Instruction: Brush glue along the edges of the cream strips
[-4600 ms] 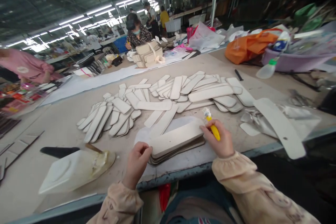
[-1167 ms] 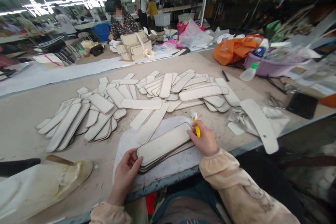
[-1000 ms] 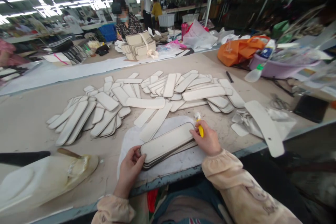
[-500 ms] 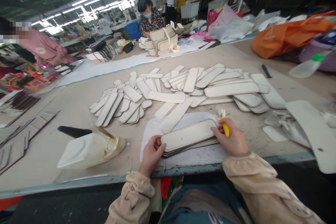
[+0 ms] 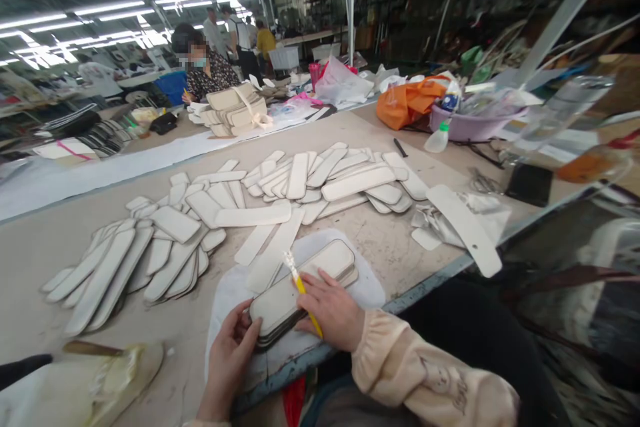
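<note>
Cream, smooth-faced and round-cornered, a low stack of flat strips (image 5: 274,308) lies on a white sheet (image 5: 225,290) at the edge of the bench (image 5: 187,330); my left hand (image 5: 233,347) pinches its left end between thumb and fingers; my right hand (image 5: 333,312), reaching over its near long side, grasps a yellow brush (image 5: 301,285), its tip clotted white; beyond both hands sprawls a loose pile (image 5: 253,215) of similar pale pieces.

We wear a loose peach sleeve (image 5: 405,363), its cuff (image 5: 369,332) gathered, a grey cartoon print (image 5: 440,377) lower along it. Greyish cloth (image 5: 350,405) covers our lap; our left hand (image 5: 233,345) and right hand (image 5: 333,309) are bare.
</note>
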Demonstrator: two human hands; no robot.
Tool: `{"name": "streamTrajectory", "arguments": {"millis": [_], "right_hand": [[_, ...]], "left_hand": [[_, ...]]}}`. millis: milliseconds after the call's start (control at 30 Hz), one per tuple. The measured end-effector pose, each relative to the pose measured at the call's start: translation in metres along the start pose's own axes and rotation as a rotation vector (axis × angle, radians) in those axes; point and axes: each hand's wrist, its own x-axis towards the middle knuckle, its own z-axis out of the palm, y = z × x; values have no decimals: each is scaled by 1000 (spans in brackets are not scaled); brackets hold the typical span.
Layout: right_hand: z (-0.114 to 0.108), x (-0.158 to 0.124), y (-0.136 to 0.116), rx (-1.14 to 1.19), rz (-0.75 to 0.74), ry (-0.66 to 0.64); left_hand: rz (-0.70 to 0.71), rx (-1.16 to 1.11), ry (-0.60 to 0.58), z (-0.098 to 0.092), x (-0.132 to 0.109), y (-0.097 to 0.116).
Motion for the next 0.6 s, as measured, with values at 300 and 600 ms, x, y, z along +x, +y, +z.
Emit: {"name": "streamTrajectory", "arguments": {"millis": [300,600], "right_hand": [[-34,-29,55,-131,231,244],[-36,-18,75,107,596,457]], "left_hand": [[-27,1,-6,-1,0,3],[19,14,14,-1,0,-5]]}}
